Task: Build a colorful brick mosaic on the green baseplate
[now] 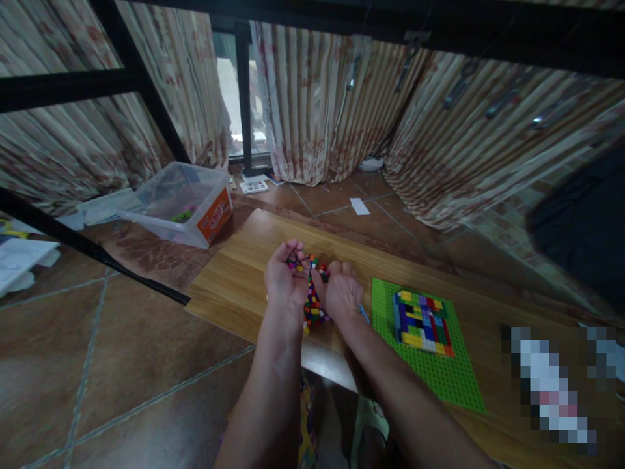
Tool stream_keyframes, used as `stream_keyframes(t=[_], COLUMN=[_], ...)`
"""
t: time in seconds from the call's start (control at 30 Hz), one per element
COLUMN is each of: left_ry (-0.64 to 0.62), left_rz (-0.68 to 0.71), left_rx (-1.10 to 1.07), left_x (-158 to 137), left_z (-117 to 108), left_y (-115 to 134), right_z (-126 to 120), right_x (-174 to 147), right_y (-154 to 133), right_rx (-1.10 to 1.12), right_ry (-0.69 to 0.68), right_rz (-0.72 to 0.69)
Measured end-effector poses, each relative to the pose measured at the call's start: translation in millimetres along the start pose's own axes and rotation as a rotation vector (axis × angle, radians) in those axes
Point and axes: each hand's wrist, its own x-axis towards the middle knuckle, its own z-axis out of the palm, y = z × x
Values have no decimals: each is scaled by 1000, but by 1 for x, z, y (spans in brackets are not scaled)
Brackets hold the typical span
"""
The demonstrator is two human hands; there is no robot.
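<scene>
My left hand (284, 277) is turned palm up and cupped, with a few small building bricks (295, 266) lying in it. My right hand (343, 290) is beside it, back upward and fingers curled; what sits inside its grip is hidden. Between and below both hands a loose pile of small multicoloured building bricks (314, 307) lies on the wooden table. To the right is a green baseplate (456, 387) bearing a low brick build (424, 324) with yellow, blue, red and white rows and gaps inside.
The narrow wooden table (234, 277) runs from left to right. Beyond its left end, a clear plastic tub (168, 189) with an orange label stands on a mat. Black metal bars (161, 130) cross the left side. A white paper (359, 206) lies on the tiled floor near the curtains (312, 111).
</scene>
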Motion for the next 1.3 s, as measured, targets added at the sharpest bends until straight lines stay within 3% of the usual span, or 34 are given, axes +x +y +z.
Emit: stream_keyframes(t=[0.6, 0.97, 1.3], left_ry=[-8, -46, 23], left_rz=[-3, 0, -8], left_rx=[15, 21, 27], left_x=[-1, 0, -3], left_z=[0, -2, 2], left_y=[0, 0, 0], right_z=[2, 3, 2], right_x=[-1, -2, -2], right_y=[5, 4, 4], right_rx=[92, 82, 115], right_ry=[5, -15, 2], right_rz=[-62, 0, -14])
